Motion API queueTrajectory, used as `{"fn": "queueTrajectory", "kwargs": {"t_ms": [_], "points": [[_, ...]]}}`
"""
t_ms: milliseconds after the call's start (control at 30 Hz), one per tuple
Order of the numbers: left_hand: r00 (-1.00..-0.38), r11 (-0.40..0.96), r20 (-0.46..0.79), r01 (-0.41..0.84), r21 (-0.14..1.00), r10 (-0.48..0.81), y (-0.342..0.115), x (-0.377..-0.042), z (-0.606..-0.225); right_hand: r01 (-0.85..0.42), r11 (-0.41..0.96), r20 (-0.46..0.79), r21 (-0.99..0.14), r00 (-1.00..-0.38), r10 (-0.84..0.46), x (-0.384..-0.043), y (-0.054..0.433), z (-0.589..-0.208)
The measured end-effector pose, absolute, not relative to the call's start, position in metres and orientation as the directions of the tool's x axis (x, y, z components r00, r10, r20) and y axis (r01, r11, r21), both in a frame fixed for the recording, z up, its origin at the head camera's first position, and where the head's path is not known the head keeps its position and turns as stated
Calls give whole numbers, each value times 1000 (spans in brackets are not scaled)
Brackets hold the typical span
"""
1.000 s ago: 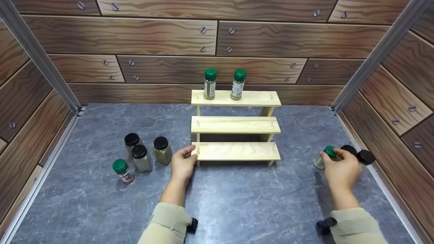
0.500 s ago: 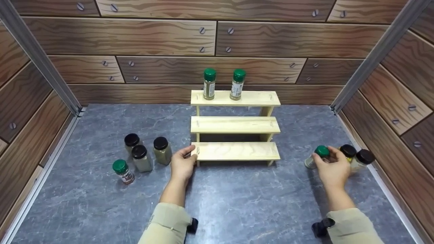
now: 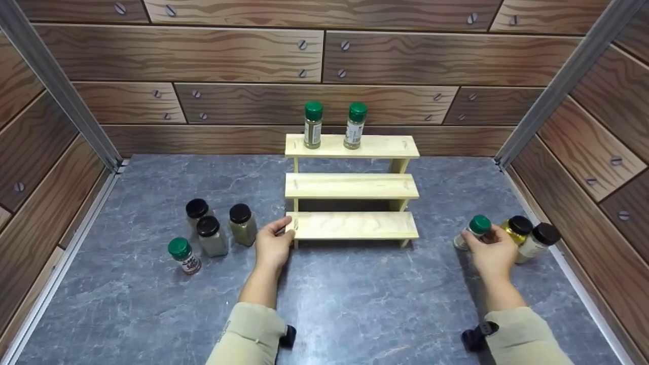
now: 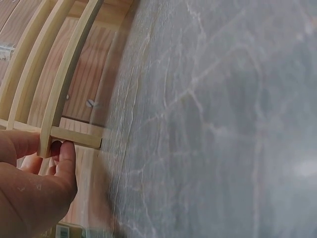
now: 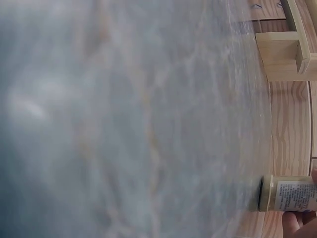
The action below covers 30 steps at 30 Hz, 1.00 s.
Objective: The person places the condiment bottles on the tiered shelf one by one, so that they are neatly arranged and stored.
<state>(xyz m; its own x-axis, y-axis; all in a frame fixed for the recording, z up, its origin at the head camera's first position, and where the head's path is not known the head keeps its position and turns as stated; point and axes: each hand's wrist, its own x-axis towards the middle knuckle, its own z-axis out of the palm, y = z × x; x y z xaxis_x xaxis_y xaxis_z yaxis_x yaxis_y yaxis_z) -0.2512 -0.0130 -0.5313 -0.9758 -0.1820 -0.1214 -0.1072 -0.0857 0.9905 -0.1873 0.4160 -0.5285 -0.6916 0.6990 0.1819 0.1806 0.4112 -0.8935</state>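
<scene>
The right hand (image 3: 494,255) had its thumb and fingers pinched around a green-capped jar (image 3: 478,226) over the right part of the bench (image 3: 355,304), well apart from the wooden rack (image 3: 352,186). The jar stood upright in that grip; whether its base touched the bench could not be told. Just right of it were a yellow jar (image 3: 518,233) and a pale jar (image 3: 530,248), both black-capped. The left hand (image 3: 273,248) pinched the left end of the rack's lowest step. Two slim jars (image 3: 313,129) with green caps stood on the top step, side by side but apart. Left of the rack stood three black-capped jars (image 3: 243,228) and a short jar (image 3: 186,257) with a green cap.
</scene>
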Motion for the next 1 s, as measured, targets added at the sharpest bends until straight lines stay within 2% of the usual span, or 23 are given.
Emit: {"fn": "queueTrajectory", "kwargs": {"t_ms": [133,267,600,1000], "points": [[-975,-82,-120,-106,991,-186,-14,-252,-532,144,459,239,-877,-697,676,-197,409,-515],[-976,-84,-105,-91,992,-189,-14,-253,-532,78,492,296,-867,-715,634,-215,396,-481],[-978,-82,-100,-86,993,-184,-16,-255,-529,-133,459,384,-878,-769,511,-276,349,-394],[-981,-100,-99,-83,992,-168,-14,-253,-532,-177,487,392,-855,-835,386,-331,304,-366]]}}
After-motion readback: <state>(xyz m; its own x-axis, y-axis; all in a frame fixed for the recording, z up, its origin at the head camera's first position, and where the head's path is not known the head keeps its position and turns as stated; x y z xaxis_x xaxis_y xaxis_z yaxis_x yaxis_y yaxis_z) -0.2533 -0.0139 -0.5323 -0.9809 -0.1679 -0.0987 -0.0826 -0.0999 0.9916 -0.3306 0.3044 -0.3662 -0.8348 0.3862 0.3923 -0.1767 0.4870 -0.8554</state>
